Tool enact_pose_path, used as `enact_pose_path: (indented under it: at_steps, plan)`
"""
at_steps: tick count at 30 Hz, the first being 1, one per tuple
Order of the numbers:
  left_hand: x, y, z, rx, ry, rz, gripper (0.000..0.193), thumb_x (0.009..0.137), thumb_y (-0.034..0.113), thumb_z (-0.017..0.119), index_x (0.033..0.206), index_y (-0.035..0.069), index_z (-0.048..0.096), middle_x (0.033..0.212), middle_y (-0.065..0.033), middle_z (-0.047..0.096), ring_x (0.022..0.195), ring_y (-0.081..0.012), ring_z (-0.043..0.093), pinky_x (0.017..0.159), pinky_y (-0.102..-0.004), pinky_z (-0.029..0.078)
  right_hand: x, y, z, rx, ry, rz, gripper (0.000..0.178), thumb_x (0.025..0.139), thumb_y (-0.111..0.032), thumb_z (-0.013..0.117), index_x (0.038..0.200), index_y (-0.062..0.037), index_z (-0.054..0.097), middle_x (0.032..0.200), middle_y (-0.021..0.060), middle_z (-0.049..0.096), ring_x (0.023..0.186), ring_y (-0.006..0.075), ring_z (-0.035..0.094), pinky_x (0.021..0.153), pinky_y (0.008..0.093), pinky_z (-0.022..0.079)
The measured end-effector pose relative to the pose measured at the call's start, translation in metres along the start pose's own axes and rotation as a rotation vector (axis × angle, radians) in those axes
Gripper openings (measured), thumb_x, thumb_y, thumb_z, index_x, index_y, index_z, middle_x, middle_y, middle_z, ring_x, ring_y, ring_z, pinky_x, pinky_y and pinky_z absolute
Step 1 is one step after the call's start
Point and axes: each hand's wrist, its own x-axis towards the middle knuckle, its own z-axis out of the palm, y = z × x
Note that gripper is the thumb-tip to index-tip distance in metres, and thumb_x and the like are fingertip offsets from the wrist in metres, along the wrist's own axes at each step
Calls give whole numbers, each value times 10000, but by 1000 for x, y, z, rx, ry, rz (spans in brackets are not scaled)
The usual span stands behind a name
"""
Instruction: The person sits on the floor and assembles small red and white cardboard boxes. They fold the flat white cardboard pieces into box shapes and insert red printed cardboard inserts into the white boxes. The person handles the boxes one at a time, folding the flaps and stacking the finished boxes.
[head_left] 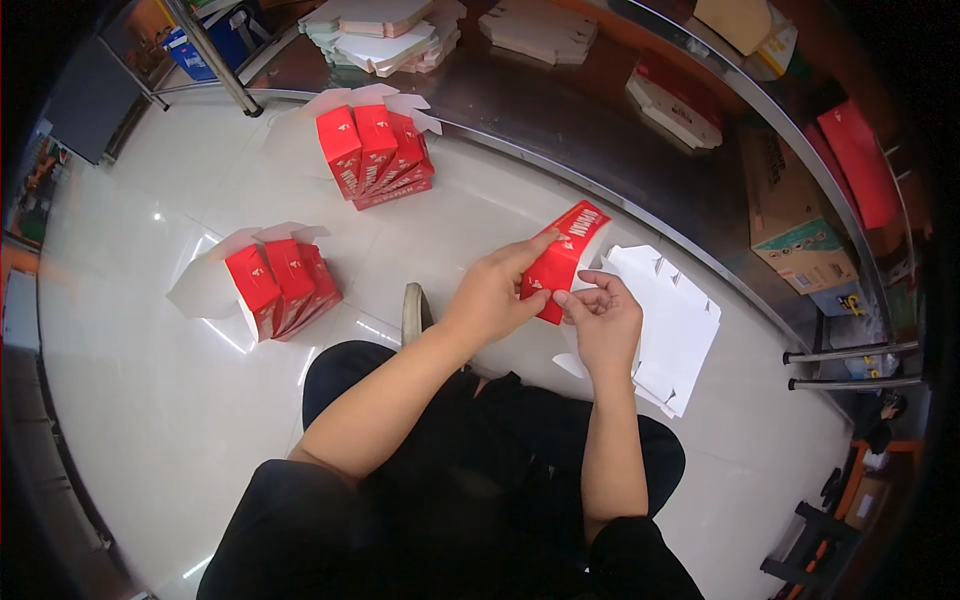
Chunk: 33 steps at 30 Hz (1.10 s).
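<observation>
At mid-frame, the left hand (492, 296) and right hand (603, 318) both close their grip on a half-folded red carton (561, 260), above the white floor (150, 400). A thumb slipping off the lower flap could crease it or let the carton spring open.

Hidden and cut off

The left hand (492, 293) covers the red carton's (562, 258) near side; the flat white blanks (672, 325) are partly behind the right hand (604, 318).
</observation>
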Motion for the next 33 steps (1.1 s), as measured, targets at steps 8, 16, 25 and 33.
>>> enact_pose_path:
  at_steps: [8, 16, 25, 33]
  plan:
    - [-1, 11, 7, -52, -8, 80, 723, 787, 2, 722, 1454, 134, 476, 1442, -171, 496, 1272, -291, 557, 958, -378, 546, 8, 16, 4, 59, 27, -321, 251, 857, -71, 764, 1051, 39, 649, 1029, 118, 607, 817, 168, 671, 718, 287, 548]
    - [12, -14, -25, -563, 243, -175, 747, 934, 363, 671, 1517, 90, 293, 1430, -157, 459, 1237, -293, 542, 1029, -461, 471, 4, -8, -7, -261, 91, -677, 381, 731, -219, 875, 981, -30, 660, 959, 101, 625, 924, 268, 616, 820, 363, 491]
    - [5, 26, -103, -341, 258, -365, 652, 875, 378, 691, 1390, 21, 508, 1214, -115, 619, 1048, -269, 647, 859, -406, 542, -2, 1, -6, -412, -23, -943, 406, 640, -66, 877, 947, -65, 611, 1288, 170, 520, 1196, 342, 541, 1005, 453, 486]
    - [-132, -14, -181, 200, 380, -305, 480, 788, 93, 632, 1244, -56, 619, 1078, -139, 703, 898, -183, 682, 781, -317, 541, -56, -19, 38, -351, -279, -1230, 445, 700, -76, 768, 1129, -141, 673, 1359, 177, 541, 1238, 381, 552, 996, 458, 501]
